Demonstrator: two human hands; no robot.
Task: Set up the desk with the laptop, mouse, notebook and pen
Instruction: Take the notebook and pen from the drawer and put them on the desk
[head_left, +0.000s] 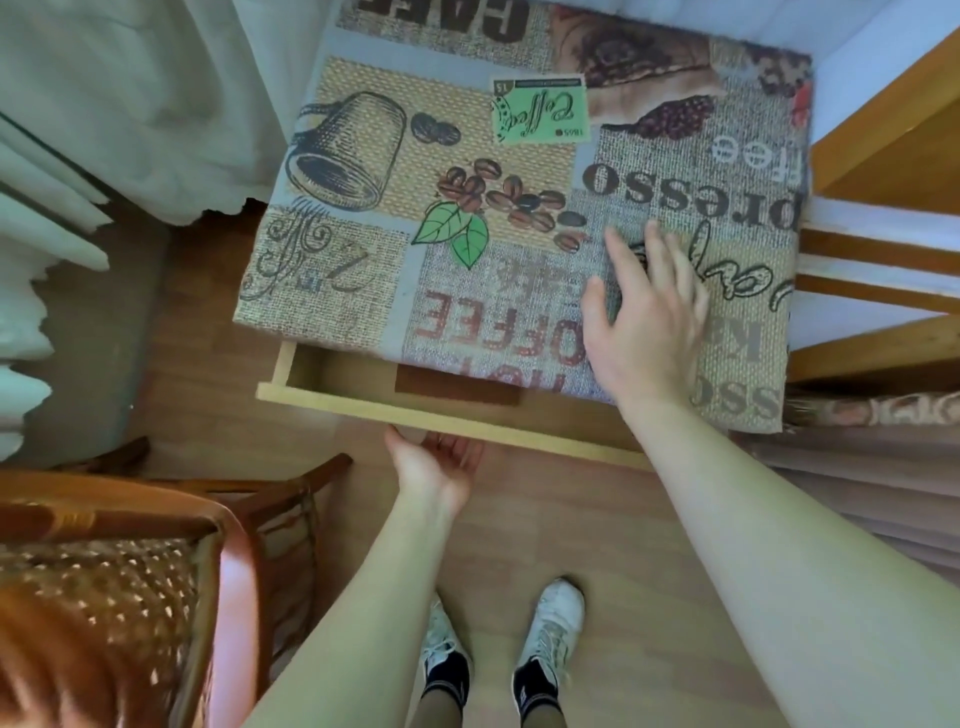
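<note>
The desk (363, 218) is covered by a cloth printed with coffee motifs. Its pale wooden drawer (452, 415) stands partly pulled out at the front edge. Inside it lies a flat brown thing (457, 385), half hidden under the desk top; I cannot tell what it is. My left hand (436, 462) is palm up below the drawer front, its fingers hooked under that edge. My right hand (644, 312) rests flat with spread fingers on the cloth near the right front corner. No laptop, mouse or pen is in view.
A wooden chair (130, 571) with a patterned seat stands at the lower left. White curtains (104, 104) hang at the left. A wooden shelf frame (883, 260) adjoins the desk's right side. My feet in white shoes (550, 639) stand on the wood floor.
</note>
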